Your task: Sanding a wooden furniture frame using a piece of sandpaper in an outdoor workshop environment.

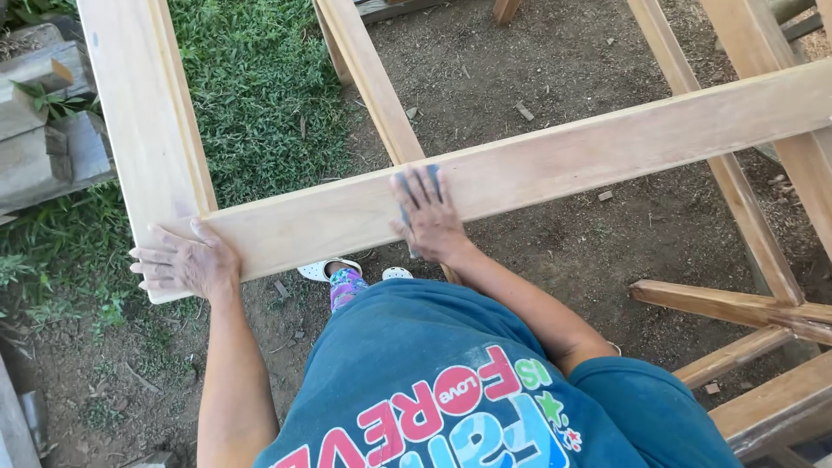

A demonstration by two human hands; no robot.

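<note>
Pale, bare wood fills the middle of the frame: a large wooden frame [329, 221] of planks, its long front rail running from the lower left up toward the right edge, joined at the left corner to a wide side plank [143, 104] that climbs to the upper left. The right hand [426, 217] lies flat and open, fingers spread, pressing a dark sheet of sandpaper [404, 198] onto the front rail just where a narrower cross bar [373, 82] meets it from above; only a sliver of the sheet shows beneath the palm and fingers. The left hand [184, 262] rests open on the lower left corner joint, fingers curled over the outer edge, apparently steadying the frame rather than gripping it hard. The step in hand looks like smoothing the top face of the front rail by hand. Judging from the position, the next stroke would call for firm, even pressure along the grain, with the left hand bracing the corner so the frame does not shift, and care where the cross bar joins so the paper does not catch on the seam. Below the rail lie bare dirt [555, 260], a patch of grass [260, 87] in the upper left, and more timber pieces [737, 303] at the right.
</note>
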